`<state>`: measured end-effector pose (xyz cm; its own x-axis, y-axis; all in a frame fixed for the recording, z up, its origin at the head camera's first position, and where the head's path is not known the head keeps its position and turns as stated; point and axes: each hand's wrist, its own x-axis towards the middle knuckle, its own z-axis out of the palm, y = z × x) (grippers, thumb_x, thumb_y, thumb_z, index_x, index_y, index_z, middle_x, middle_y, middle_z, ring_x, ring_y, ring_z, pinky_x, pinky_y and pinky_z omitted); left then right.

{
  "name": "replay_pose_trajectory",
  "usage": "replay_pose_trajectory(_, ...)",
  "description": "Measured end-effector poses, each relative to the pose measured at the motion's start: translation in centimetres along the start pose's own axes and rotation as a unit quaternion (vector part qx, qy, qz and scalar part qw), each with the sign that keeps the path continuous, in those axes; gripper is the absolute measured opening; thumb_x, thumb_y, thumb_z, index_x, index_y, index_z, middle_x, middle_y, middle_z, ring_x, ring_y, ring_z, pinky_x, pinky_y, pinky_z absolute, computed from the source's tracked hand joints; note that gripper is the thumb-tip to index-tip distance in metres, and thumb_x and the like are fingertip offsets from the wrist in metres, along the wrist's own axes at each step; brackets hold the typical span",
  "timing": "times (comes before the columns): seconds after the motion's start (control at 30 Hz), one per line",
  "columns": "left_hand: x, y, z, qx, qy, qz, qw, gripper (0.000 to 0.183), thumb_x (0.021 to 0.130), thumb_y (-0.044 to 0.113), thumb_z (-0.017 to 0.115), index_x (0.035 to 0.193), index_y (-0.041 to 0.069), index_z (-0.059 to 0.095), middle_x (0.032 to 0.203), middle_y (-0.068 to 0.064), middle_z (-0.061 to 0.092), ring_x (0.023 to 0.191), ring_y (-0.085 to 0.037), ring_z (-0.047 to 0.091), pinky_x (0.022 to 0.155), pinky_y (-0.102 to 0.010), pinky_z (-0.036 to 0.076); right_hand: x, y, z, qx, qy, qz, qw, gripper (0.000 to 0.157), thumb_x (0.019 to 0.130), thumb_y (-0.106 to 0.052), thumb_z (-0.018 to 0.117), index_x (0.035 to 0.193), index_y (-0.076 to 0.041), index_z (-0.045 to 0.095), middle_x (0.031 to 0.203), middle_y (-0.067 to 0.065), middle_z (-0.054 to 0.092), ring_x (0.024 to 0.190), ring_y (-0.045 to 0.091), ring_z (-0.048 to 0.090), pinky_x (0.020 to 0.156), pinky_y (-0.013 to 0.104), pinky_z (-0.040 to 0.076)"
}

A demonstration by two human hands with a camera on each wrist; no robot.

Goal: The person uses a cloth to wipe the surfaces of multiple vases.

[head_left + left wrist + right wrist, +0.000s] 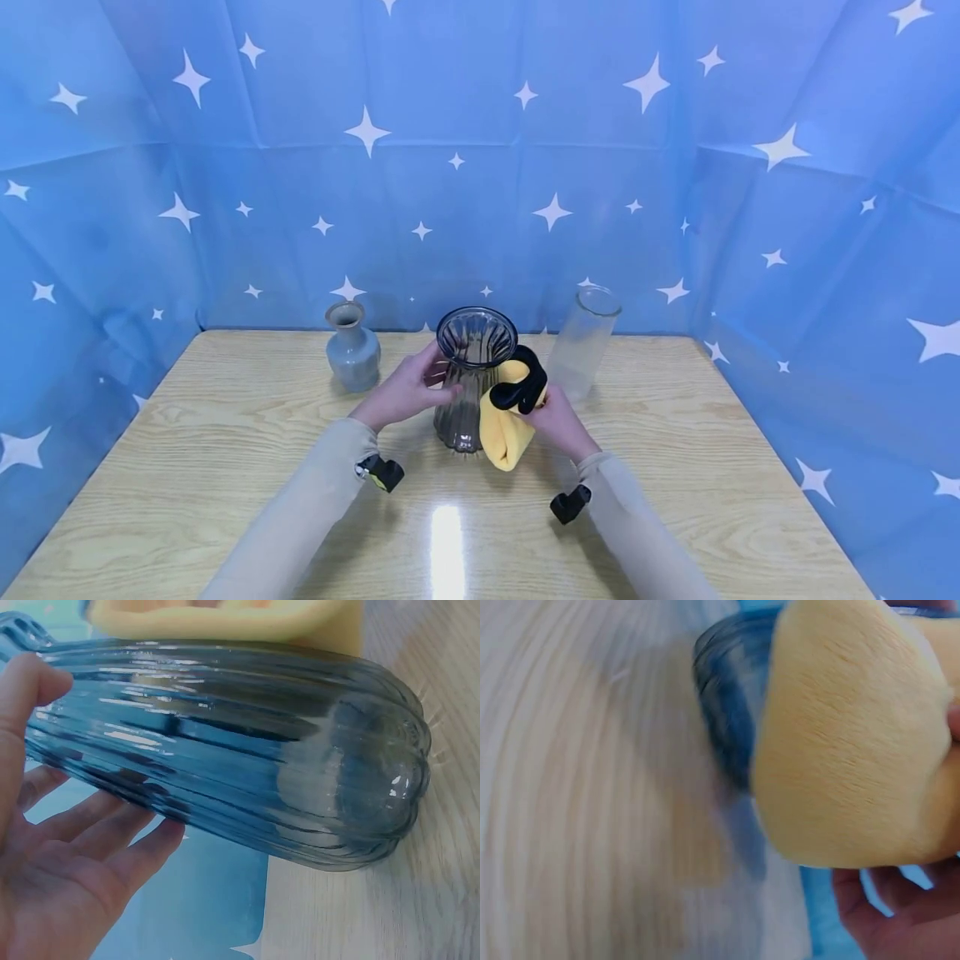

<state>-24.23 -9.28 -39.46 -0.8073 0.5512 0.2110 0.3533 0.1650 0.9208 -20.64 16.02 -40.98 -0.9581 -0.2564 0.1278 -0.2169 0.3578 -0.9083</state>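
A ribbed, smoky glass vase (pixel 457 408) with a flared rim stands upright near the middle of the wooden table. My left hand (pixel 405 390) holds it from the left, thumb on the near side and fingers around the far side; the left wrist view shows those fingertips on the ribbed glass (pixel 225 750). On the vase's right side, my right hand (pixel 561 423) grips a folded, fleecy yellow cloth (pixel 504 433) with a black edge looped at the top. That cloth (pixel 847 742) covers part of the vase in the right wrist view, and most of the right fingers are hidden.
A small grey-blue vase (pixel 354 358) stands to the left, behind the left hand. Behind the right hand is a tall clear glass cylinder (pixel 581 346). Blue star-patterned curtains (pixel 450 192) enclose the back and sides of the table (pixel 225 433).
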Motion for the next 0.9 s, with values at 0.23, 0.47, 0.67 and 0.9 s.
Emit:
replay_pose_trajectory(0.23, -0.1, -0.1, 0.5, 0.035, 0.011, 0.016, 0.9992, 0.069, 0.085, -0.001, 0.062, 0.146, 0.012, 0.031, 0.141, -0.016, 0.047, 0.128, -0.031, 0.047, 0.103, -0.038, 0.04, 1.1, 5.2, -0.2, -0.057, -0.056, -0.011, 0.997, 0.01, 0.087, 0.0, 0.068, 0.081, -0.002, 0.06, 0.072, -0.004, 0.052, 0.066, 0.012, 0.048, 0.061, 0.025, 0.041)
replay_pose_trajectory(0.47, 0.1, -0.1, 1.4, 0.054, 0.023, 0.022, 0.998, 0.082, 0.088, 0.018, 0.072, 0.151, 0.012, 0.021, 0.145, -0.016, 0.043, 0.134, -0.03, 0.038, 0.109, -0.046, 0.032, 1.1, 6.1, -0.1, -0.063, -0.052, -0.042, 0.996, 0.013, 0.083, 0.003, 0.07, 0.079, -0.003, 0.059, 0.073, -0.002, 0.055, 0.067, 0.013, 0.049, 0.063, 0.026, 0.043)
replay_pose_trajectory(0.67, 0.3, -0.5, 1.8, 0.043, 0.041, 0.02, 0.9981, 0.08, 0.086, 0.021, 0.076, 0.149, 0.012, 0.027, 0.143, -0.013, 0.046, 0.133, -0.027, 0.04, 0.109, -0.043, 0.032, 0.0, 4.1, 0.9, -0.054, -0.006, -0.044, 0.998, 0.019, 0.079, 0.004, 0.073, 0.096, 0.002, 0.066, 0.085, 0.001, 0.064, 0.076, 0.01, 0.054, 0.069, 0.026, 0.048)
replay_pose_trajectory(0.9, 0.7, -0.6, 1.6, 0.052, 0.03, 0.013, 0.9981, 0.072, 0.087, 0.016, 0.073, 0.146, 0.008, 0.032, 0.146, -0.014, 0.04, 0.136, -0.027, 0.034, 0.111, -0.043, 0.029, 0.1, 1.6, 0.7, 0.05, 0.05, -0.01, 0.997, 0.015, 0.083, 0.006, 0.062, 0.098, 0.008, 0.063, 0.086, 0.007, 0.064, 0.075, 0.012, 0.056, 0.065, 0.027, 0.049)
